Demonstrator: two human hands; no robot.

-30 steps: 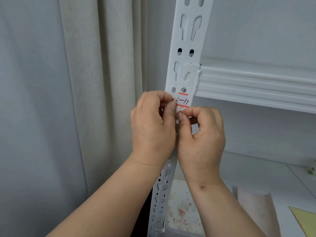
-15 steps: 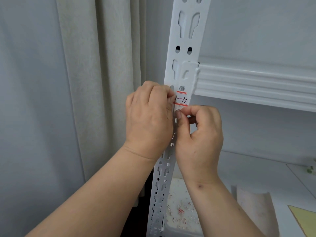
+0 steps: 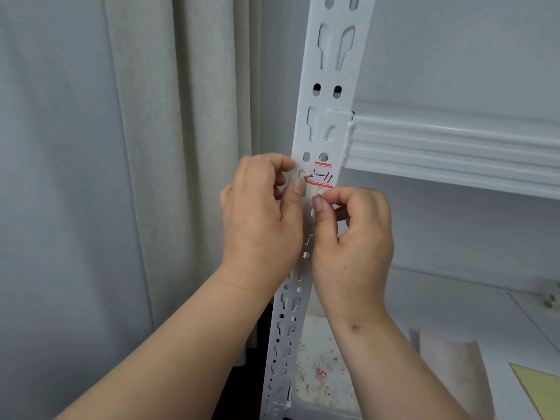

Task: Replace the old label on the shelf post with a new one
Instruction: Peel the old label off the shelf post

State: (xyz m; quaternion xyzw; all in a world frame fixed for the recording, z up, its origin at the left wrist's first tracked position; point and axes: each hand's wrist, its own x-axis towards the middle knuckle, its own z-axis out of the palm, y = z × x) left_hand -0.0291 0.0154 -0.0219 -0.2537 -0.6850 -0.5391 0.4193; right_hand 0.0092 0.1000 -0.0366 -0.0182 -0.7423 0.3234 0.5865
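Observation:
A white slotted shelf post [image 3: 328, 71] runs from top to bottom in the middle. A white label [image 3: 321, 178] with red stripes and black handwriting sticks to it just below the shelf beam. Its lower-left corner is peeled and folded. My left hand [image 3: 260, 219] is at the label's left edge, thumb and forefinger curled by the lifted corner. My right hand [image 3: 353, 244] is below the label, thumb and forefinger pinched at its bottom edge. Whether either hand actually grips the label is hard to tell.
A white shelf beam [image 3: 454, 147] joins the post on the right. Beige curtains [image 3: 181, 147] hang at the left. Below lie a white tray with paper scraps [image 3: 321, 371], a beige sheet [image 3: 451, 368] and a yellow sheet [image 3: 542, 389].
My left hand has slid left off the label, so more of the writing shows and the folded lower-left corner is visible. My right hand stays at the bottom edge.

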